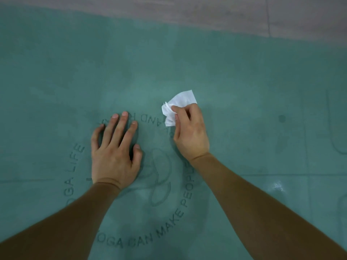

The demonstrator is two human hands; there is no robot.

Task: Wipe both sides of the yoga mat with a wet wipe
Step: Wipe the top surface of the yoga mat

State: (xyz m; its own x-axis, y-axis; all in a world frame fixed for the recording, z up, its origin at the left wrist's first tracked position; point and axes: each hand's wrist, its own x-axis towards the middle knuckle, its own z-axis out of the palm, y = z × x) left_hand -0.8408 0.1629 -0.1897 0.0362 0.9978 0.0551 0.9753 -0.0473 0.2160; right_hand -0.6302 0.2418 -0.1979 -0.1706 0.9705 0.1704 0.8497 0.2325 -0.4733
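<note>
Your wet wipe (177, 106) sat crumpled just right of the frame's centre, pinched in your right hand (189, 134). The thumb and curled fingers (175, 110) of that hand clamped the wipe's lower right part, so most of the white sheet stuck out above and to the left of the fingertips, with one flat corner pointing toward the upper right. Whether the wipe touched the surface beneath it, you could not tell from this view. Under it lay the teal yoga mat (244, 72), which filled nearly the whole frame and carried a ring of printed lettering (169, 226) around a leaf-like emblem (161, 175) in the lower middle. Your left hand (114, 152) lay palm down on the mat left of centre, fingers straight and slightly spread, holding nothing, near the wipe but apart from it. A strip of grey floor (225, 14) ran along the top edge of the frame.
</note>
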